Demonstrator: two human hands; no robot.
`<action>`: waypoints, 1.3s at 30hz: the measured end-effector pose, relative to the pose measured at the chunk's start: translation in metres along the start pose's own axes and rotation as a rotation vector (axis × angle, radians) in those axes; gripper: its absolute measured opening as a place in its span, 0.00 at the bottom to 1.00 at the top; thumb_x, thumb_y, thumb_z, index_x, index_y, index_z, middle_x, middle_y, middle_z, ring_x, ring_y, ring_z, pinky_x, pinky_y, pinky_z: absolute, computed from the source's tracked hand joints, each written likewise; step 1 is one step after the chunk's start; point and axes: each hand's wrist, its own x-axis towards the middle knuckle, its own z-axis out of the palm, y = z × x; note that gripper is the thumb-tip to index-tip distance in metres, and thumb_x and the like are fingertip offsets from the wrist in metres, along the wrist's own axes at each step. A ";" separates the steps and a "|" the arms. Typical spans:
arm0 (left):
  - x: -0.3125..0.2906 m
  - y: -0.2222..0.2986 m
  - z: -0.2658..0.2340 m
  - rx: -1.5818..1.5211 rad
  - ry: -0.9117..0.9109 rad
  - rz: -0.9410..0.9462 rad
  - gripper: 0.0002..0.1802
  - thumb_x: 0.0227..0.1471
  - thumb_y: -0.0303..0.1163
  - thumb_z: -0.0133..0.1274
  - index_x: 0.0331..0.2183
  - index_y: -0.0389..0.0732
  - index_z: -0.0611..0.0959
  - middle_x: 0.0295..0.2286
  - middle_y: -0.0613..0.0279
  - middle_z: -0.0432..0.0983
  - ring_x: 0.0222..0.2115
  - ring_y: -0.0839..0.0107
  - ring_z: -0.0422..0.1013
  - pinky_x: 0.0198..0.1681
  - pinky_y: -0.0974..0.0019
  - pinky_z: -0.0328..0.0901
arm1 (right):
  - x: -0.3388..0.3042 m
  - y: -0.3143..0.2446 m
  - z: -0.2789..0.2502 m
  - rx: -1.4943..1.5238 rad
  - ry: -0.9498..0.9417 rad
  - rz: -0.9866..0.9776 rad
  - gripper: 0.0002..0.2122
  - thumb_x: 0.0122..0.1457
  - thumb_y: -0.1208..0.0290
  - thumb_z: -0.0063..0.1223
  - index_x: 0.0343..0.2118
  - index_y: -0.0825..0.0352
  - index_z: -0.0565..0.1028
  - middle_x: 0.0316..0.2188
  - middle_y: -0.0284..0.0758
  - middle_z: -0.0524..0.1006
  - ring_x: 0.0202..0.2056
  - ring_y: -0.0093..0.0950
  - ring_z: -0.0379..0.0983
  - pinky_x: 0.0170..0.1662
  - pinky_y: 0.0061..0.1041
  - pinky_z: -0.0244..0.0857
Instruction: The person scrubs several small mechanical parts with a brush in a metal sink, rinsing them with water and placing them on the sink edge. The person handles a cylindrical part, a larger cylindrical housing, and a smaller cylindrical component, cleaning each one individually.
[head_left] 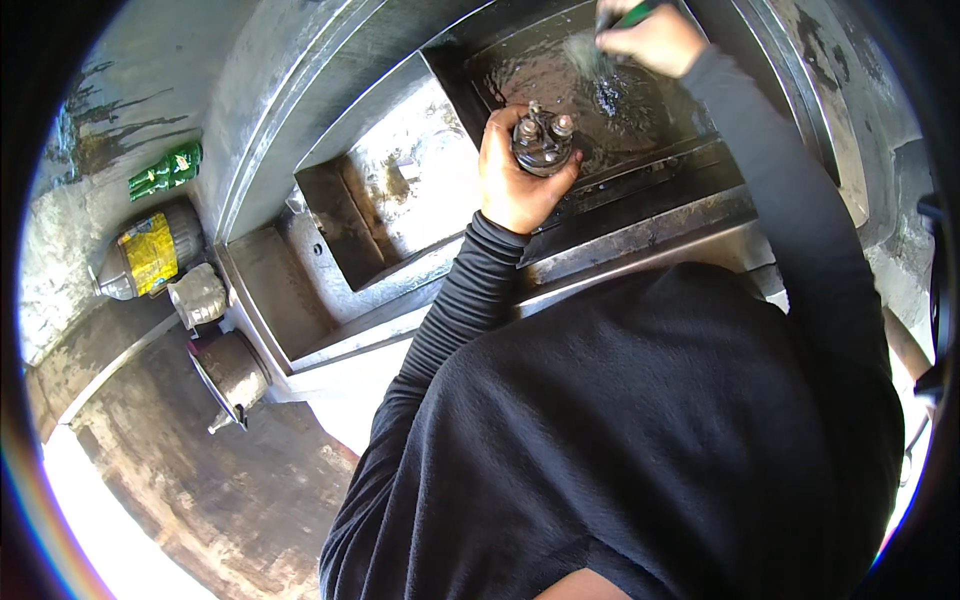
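Observation:
My left hand [515,185] is wrapped around a dark, round metal part [541,143] with two bolt terminals on top, which looks like a starter solenoid. It is held over the near left edge of a deep metal basin [600,190] containing murky brown liquid [640,125]. Farther off and to the right, my right hand [655,42] is closed on a brush with a green handle [634,13]. Its pale bristles, blurred by motion, point down at the rippling liquid. Brush and metal part are apart.
Left of the basin lies a shallower metal tray section [425,165] with a raised divider. On the far left are a green bottle [165,172], a large plastic bottle with a yellow label [150,255], a pale container [198,297] and a bucket-like vessel [230,372].

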 end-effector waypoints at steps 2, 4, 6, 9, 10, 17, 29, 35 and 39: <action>0.000 -0.004 -0.001 0.019 -0.041 0.010 0.37 0.32 0.29 0.70 0.45 0.36 0.69 0.36 0.54 0.72 0.36 0.62 0.72 0.42 0.63 0.68 | -0.014 -0.059 -0.016 0.211 -0.052 -0.352 0.07 0.48 0.75 0.61 0.26 0.70 0.75 0.25 0.39 0.76 0.29 0.26 0.74 0.33 0.25 0.67; 0.001 -0.016 0.000 0.010 -0.122 -0.014 0.38 0.33 0.25 0.70 0.47 0.37 0.68 0.37 0.59 0.73 0.37 0.72 0.71 0.43 0.67 0.68 | -0.028 -0.102 -0.020 0.165 -0.238 -0.650 0.08 0.46 0.75 0.64 0.27 0.70 0.75 0.25 0.37 0.76 0.29 0.27 0.73 0.35 0.25 0.66; 0.007 -0.013 0.001 -0.064 -0.133 -0.004 0.34 0.32 0.30 0.68 0.42 0.36 0.70 0.34 0.51 0.72 0.36 0.55 0.72 0.41 0.60 0.67 | -0.024 -0.106 -0.004 0.123 -0.431 -0.730 0.07 0.46 0.76 0.62 0.26 0.70 0.75 0.24 0.37 0.74 0.29 0.28 0.72 0.33 0.26 0.65; 0.004 -0.015 0.001 -0.116 -0.186 -0.067 0.34 0.31 0.30 0.68 0.42 0.36 0.71 0.35 0.51 0.73 0.36 0.55 0.73 0.41 0.59 0.68 | -0.011 -0.072 0.003 0.043 -0.409 -0.501 0.09 0.43 0.73 0.63 0.26 0.70 0.75 0.24 0.37 0.74 0.28 0.29 0.72 0.31 0.29 0.65; 0.004 -0.013 -0.001 -0.092 -0.196 -0.069 0.34 0.31 0.30 0.68 0.43 0.36 0.71 0.35 0.50 0.73 0.36 0.55 0.73 0.41 0.59 0.68 | -0.006 -0.070 -0.002 -0.043 -0.394 -0.512 0.09 0.42 0.73 0.63 0.26 0.69 0.75 0.25 0.37 0.74 0.27 0.29 0.72 0.31 0.29 0.66; 0.001 -0.022 -0.003 -0.034 -0.231 -0.118 0.35 0.31 0.30 0.69 0.43 0.37 0.70 0.37 0.50 0.73 0.38 0.56 0.73 0.43 0.60 0.69 | -0.008 -0.082 0.005 0.071 -0.472 -0.444 0.06 0.45 0.76 0.61 0.26 0.69 0.75 0.23 0.35 0.74 0.27 0.26 0.72 0.30 0.27 0.67; 0.008 -0.011 -0.007 0.262 -0.218 0.149 0.36 0.32 0.30 0.69 0.46 0.36 0.72 0.38 0.47 0.72 0.37 0.51 0.72 0.42 0.57 0.68 | 0.015 -0.074 -0.002 0.013 -0.398 -0.616 0.06 0.46 0.77 0.56 0.22 0.71 0.70 0.20 0.34 0.69 0.24 0.23 0.66 0.30 0.24 0.61; 0.013 -0.007 -0.011 0.219 -0.230 0.203 0.38 0.28 0.26 0.69 0.45 0.37 0.69 0.38 0.49 0.71 0.36 0.58 0.71 0.42 0.61 0.68 | 0.017 -0.021 0.002 -0.099 -0.307 -0.506 0.06 0.45 0.75 0.57 0.21 0.69 0.70 0.17 0.33 0.67 0.23 0.22 0.64 0.29 0.26 0.61; 0.011 0.004 -0.008 -0.084 -0.078 -0.228 0.33 0.34 0.26 0.67 0.44 0.38 0.69 0.37 0.56 0.71 0.37 0.68 0.70 0.42 0.65 0.67 | 0.012 -0.057 0.008 0.322 -0.353 -0.499 0.06 0.53 0.76 0.55 0.24 0.69 0.70 0.19 0.28 0.71 0.22 0.16 0.68 0.24 0.18 0.61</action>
